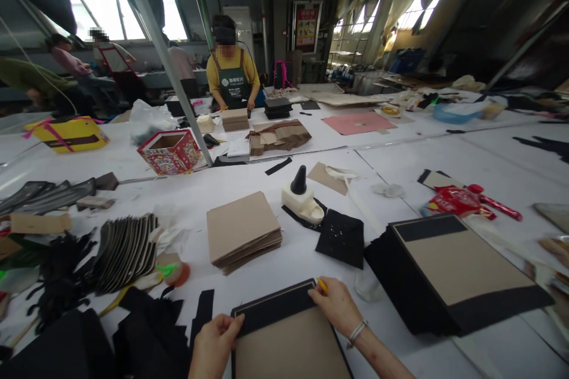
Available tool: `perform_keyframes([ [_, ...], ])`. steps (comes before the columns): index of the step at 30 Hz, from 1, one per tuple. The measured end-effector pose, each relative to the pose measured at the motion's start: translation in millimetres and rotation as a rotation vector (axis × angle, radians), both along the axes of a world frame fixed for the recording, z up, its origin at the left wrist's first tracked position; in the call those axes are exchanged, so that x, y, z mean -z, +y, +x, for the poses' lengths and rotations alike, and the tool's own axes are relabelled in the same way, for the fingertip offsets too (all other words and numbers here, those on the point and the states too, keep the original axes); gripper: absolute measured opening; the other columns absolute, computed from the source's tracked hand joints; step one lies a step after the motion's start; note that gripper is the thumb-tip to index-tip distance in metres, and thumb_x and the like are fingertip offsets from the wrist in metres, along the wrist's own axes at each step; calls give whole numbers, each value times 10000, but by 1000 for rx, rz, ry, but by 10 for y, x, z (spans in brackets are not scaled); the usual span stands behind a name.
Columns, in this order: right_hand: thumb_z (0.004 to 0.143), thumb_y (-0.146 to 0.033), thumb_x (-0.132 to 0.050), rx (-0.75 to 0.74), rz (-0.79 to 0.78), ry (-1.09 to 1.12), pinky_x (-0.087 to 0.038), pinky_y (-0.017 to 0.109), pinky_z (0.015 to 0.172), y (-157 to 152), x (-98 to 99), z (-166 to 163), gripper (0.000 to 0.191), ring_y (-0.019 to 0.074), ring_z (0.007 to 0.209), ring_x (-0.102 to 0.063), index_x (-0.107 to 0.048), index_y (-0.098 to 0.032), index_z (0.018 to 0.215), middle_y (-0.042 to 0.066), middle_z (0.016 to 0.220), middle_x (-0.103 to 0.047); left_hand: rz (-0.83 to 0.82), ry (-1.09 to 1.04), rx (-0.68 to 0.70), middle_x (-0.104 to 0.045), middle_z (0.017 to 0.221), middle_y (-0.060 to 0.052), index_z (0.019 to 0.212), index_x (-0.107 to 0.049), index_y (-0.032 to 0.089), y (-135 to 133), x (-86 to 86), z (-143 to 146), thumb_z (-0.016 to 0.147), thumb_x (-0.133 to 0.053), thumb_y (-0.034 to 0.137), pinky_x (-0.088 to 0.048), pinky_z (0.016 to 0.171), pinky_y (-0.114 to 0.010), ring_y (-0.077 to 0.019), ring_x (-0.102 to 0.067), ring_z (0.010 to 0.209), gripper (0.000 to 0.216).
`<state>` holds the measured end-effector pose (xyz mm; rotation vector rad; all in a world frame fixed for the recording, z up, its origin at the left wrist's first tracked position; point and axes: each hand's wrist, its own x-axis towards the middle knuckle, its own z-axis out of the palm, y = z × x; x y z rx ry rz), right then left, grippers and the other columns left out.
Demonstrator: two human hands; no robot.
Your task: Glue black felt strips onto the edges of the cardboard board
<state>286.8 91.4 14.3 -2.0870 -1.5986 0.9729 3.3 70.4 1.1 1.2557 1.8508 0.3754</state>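
Note:
A flat brown board panel (288, 343) with a black band along its far end and black edging lies in front of me. My left hand (216, 343) is closed at the panel's left edge, thumb and fingers pinched on the black band. At the far right corner is my right hand (336, 306), its fingers closed on a thin yellow tool (322, 286) whose kind I cannot make out. A black strip (203, 312) lies beside the left hand. To the right stands a tall stack of similar black-edged panels (462, 266).
Ahead are a stack of brown boards (243, 225), a cream dispenser with a black cone (302, 196) and a black square piece (341, 238). Curved black strips (127, 251) and black fabric (149, 331) lie left. A red packet (453, 201) is at right. A co-worker (233, 74) stands across the table.

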Motion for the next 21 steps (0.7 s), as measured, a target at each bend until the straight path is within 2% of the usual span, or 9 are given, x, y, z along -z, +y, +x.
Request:
perform_keyframes([
  [5, 744, -264, -537, 7, -4, -7, -304, 254, 559, -9, -7, -7, 216, 149, 574, -527, -464, -206, 549, -12, 565, -575, 7, -3, -11, -547, 473, 16, 549, -516, 223, -9, 58, -20, 688, -451, 698, -336, 586, -299, -182, -517, 543, 499],
  [10, 739, -269, -537, 19, -8, -30, -303, 254, 554, 4, 19, -13, 219, 145, 572, -520, -456, -209, 545, -14, 568, -575, 8, -12, -7, -530, 471, 25, 552, -511, 220, -5, 35, -8, 685, -465, 683, -330, 583, -296, -175, -504, 541, 484],
  [13, 740, -275, -522, 0, -13, -37, -306, 262, 559, 20, 16, -27, 213, 147, 567, -511, -449, -213, 549, -13, 570, -574, 27, 2, -11, -493, 465, 35, 548, -489, 223, -8, 16, 5, 722, -462, 615, -314, 570, -288, -159, -470, 529, 430],
  [16, 752, -329, -481, -43, -15, -31, -305, 279, 555, 0, 41, -7, 237, 161, 561, -495, -411, -225, 552, -5, 553, -551, 85, -22, -73, -467, 496, 44, 571, -466, 222, -45, -11, 26, 726, -522, 508, -295, 565, -277, -142, -440, 546, 330],
  [18, 755, -404, -455, -72, -13, -27, -301, 296, 550, -20, 137, 57, 274, 174, 550, -478, -375, -237, 552, -3, 532, -524, 117, -52, -130, -468, 530, 51, 632, -476, 218, -72, -25, 45, 716, -559, 446, -305, 572, -269, -134, -440, 561, 257],
  [21, 732, -532, -451, -82, 10, -7, -327, 315, 546, -4, 420, 210, 354, 180, 517, -459, -355, -253, 537, -19, 488, -478, 129, -98, -205, -442, 530, 65, 669, -486, 213, -81, -23, 65, 692, -599, 376, -319, 561, -253, -117, -423, 550, 199],
])
